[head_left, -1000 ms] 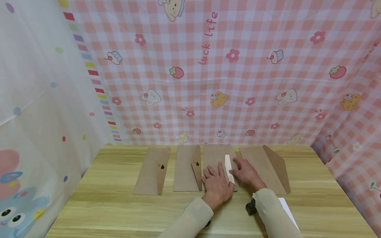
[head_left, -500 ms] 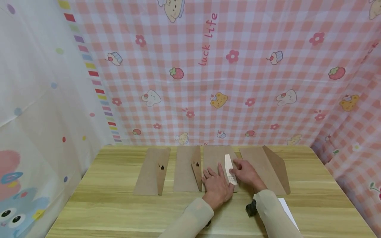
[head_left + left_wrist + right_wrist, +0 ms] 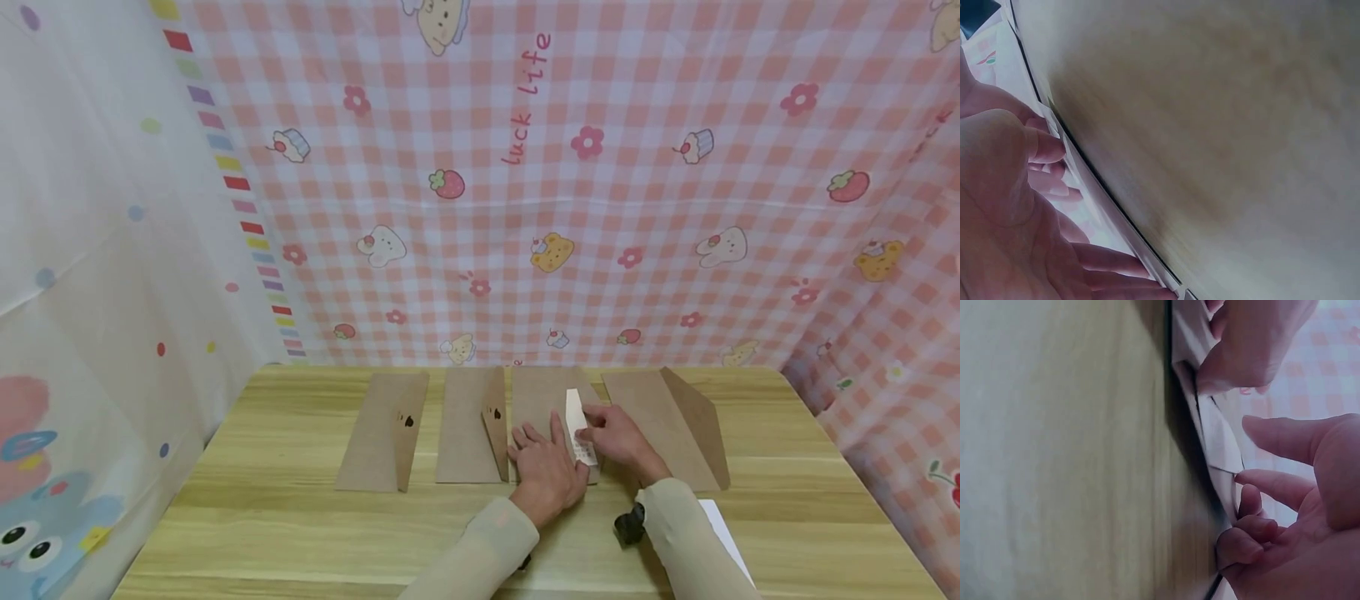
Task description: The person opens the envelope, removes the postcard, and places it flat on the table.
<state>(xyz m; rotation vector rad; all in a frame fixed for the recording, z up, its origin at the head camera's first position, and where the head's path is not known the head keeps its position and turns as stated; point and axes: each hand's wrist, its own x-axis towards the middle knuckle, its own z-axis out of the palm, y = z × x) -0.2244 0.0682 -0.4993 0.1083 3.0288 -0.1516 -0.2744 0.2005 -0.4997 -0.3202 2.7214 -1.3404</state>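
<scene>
Brown envelope [image 3: 538, 396] third from left in a row of four on a wooden table [image 3: 262, 467], printed white strip [image 3: 574, 415] lying on it, left hand [image 3: 547, 473] resting on the envelope, fingers spread, right hand [image 3: 622, 437] at the strip's right edge, thumb and forefinger apart

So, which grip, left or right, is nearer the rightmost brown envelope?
Right. The right grip covers part of the rightmost envelope in the head view; the left grip lies farther left, on the neighbouring envelope.
</scene>
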